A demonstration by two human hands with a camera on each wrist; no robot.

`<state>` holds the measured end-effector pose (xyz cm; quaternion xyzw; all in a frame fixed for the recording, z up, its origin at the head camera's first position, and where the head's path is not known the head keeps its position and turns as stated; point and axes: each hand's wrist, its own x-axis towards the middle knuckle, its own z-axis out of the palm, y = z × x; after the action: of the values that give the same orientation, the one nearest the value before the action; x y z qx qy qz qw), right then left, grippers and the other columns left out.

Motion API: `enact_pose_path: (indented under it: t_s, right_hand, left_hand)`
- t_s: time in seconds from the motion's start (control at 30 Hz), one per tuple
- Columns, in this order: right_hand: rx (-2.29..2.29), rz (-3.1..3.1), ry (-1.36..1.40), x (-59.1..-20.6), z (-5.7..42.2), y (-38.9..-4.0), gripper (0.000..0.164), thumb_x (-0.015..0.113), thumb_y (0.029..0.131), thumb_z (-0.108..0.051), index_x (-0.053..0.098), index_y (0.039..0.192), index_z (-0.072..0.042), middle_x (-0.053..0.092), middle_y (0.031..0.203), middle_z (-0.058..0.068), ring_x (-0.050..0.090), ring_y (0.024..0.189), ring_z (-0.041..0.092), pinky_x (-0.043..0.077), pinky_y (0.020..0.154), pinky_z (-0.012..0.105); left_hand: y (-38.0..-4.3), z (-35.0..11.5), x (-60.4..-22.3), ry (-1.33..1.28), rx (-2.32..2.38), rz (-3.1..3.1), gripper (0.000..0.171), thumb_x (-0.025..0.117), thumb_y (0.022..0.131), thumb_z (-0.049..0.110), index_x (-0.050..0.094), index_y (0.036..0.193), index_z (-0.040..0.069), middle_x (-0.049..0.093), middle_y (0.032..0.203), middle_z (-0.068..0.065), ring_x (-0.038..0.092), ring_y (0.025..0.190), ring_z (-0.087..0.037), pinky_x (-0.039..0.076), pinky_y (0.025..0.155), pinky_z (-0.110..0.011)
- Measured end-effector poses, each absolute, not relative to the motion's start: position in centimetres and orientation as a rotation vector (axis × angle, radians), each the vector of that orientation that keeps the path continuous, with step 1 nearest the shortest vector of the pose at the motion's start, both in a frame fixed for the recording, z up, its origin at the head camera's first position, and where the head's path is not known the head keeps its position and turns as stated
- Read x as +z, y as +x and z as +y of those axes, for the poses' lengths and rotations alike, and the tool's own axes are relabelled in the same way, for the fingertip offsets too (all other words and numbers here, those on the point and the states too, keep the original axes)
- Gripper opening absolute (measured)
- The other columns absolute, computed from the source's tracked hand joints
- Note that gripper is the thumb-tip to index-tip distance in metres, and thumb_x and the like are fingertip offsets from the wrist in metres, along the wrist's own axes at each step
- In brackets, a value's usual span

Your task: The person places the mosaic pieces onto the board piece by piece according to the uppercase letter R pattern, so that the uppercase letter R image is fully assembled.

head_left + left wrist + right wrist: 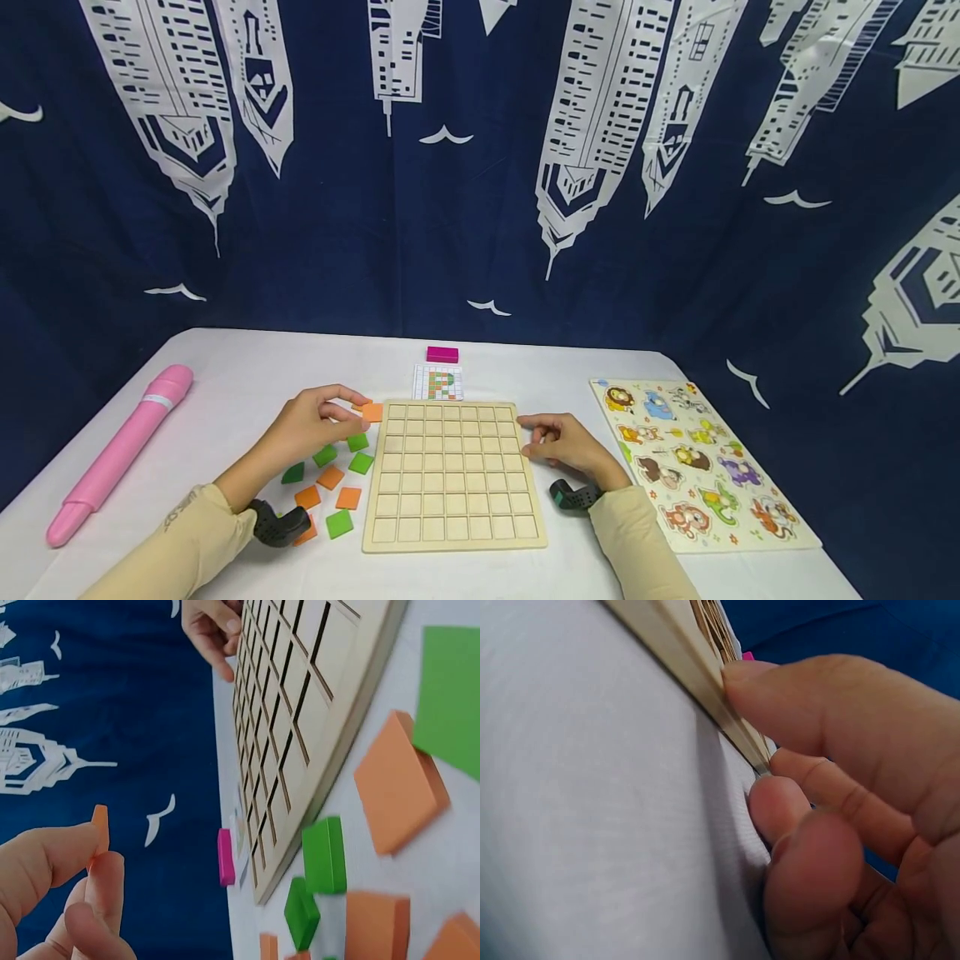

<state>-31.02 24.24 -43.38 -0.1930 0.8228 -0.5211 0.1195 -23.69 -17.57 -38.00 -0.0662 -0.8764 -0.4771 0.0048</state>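
Between thumb and fingertips my left hand (307, 425) pinches an orange square tile (372, 412), at the far left corner of a wooden grid board (453, 547). The left wrist view shows this tile (100, 826) edge-on, held up off the table. The board's square recesses hold no tiles. My right hand (566, 446) touches the board's right edge with thumb and forefinger, the other fingers bent in. In the right wrist view the thumb and a fingertip meet the board's side (686, 664). Loose green tiles (340, 523) and orange tiles (348, 498) lie left of the board.
Behind the board lie a pattern card (438, 383) with a coloured letter R and a magenta block (442, 355). A pink cylindrical object (120, 458) lies at the left. An animal picture board (697, 458) lies at the right. A dark blue curtain (337, 233) hangs behind the table.
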Motion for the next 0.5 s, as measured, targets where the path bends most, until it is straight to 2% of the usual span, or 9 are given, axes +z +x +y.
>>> enact_pose_path:
  t_s: [0.27, 0.5]
  right_hand:
    - [-1.495, 2.381, -0.583, -43.4, 24.4, -31.0, 0.064, 0.083, 0.088, 0.001, 0.056, 0.145, 0.015, 0.063, 0.088, 0.000, 0.046, 0.063, 0.006, 0.041, 0.057, 0.019]
    - [-1.493, 2.369, -0.586, -43.5, 24.6, -31.1, 0.066, 0.083, 0.087, 0.002, 0.056, 0.146, 0.015, 0.064, 0.093, 0.003, 0.045, 0.064, 0.005, 0.043, 0.058, 0.019]
  left_hand:
    - [-24.8, -16.2, -38.4, -0.221, -1.515, -2.755, 0.037, 0.082, 0.092, 0.023, 0.074, 0.125, 0.008, 0.080, 0.092, -0.004, 0.057, 0.077, -0.020, 0.043, 0.071, -0.034]
    - [-25.7, -14.8, -38.4, -0.235, -1.557, -2.741, 0.037, 0.083, 0.092, 0.023, 0.075, 0.124, 0.008, 0.079, 0.091, -0.005, 0.061, 0.080, -0.021, 0.044, 0.071, -0.034]
